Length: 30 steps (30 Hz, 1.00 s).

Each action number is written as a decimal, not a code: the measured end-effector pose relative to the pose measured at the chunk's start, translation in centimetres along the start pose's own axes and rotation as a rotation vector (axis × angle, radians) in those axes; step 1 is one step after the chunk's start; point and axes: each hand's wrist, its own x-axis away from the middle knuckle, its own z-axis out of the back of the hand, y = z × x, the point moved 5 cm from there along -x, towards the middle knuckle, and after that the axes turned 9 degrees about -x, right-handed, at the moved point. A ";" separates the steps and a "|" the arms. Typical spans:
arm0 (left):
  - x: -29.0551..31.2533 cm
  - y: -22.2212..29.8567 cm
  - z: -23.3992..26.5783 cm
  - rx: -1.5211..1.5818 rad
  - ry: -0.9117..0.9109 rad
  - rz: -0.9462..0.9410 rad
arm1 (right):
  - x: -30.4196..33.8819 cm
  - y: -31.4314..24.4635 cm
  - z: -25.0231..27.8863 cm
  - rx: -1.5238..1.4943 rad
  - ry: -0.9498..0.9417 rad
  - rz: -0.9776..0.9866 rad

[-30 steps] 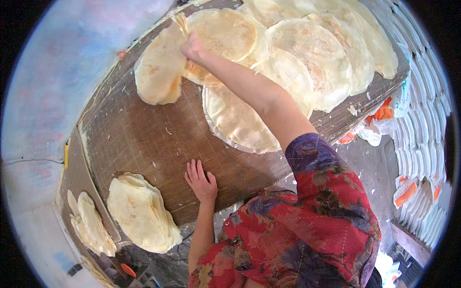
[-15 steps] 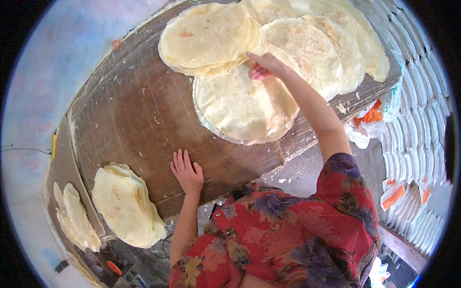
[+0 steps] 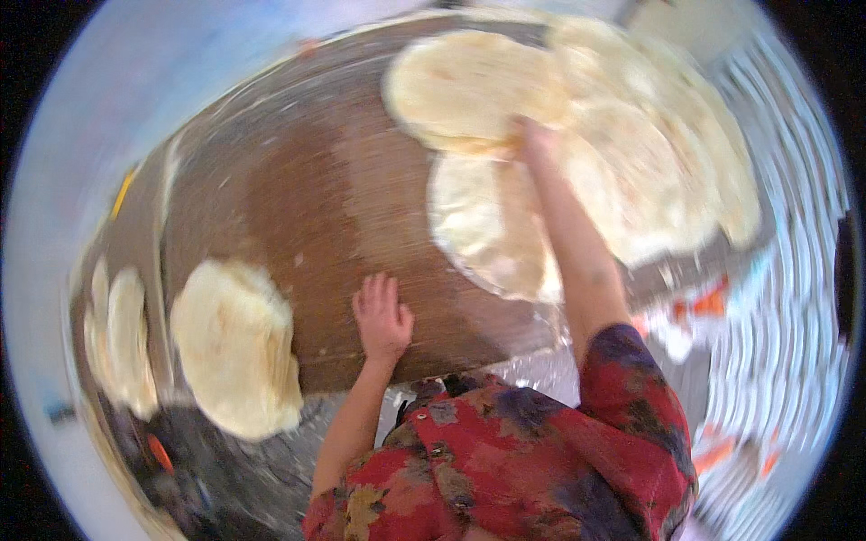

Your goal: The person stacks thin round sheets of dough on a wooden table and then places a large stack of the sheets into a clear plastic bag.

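Note:
My left hand (image 3: 381, 317) lies flat on the brown wooden table (image 3: 316, 234), fingers stretched and a little apart, holding nothing. My right arm reaches across to the far side. There my right hand (image 3: 534, 142), smeared by motion, is at the near edge of a stack of thin round flatbreads (image 3: 469, 86); its fingers are not clear, so I cannot tell whether it grips an edge. Just below that stack lies another pale flatbread (image 3: 469, 216), partly covered by my forearm. To the right, more overlapping flatbreads (image 3: 631, 171) spread across the table.
At the left end sit a folded-looking pile of flatbreads (image 3: 234, 347) and a smaller pile (image 3: 129, 338) beyond a raised strip. White packed bags (image 3: 776, 270) are stacked at the right. An orange and white bag (image 3: 708, 302) lies by the table's right edge.
The whole view has turned and shifted, and is now blurred. My right hand has moved from over the lower flatbread toward the upper stack's edge. My left hand stays flat on the table.

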 end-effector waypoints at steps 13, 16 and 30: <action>1.4 -1.6 0.6 0.162 0.182 0.056 | -0.8 -26.3 -14.5 0.511 -0.500 0.632; 1.0 -1.2 0.5 0.177 0.191 0.046 | 3.7 -33.4 -18.9 0.385 -0.890 0.627; 2.5 -2.1 0.3 0.183 0.226 0.044 | 37.9 -19.7 -25.6 -0.037 -1.255 -0.366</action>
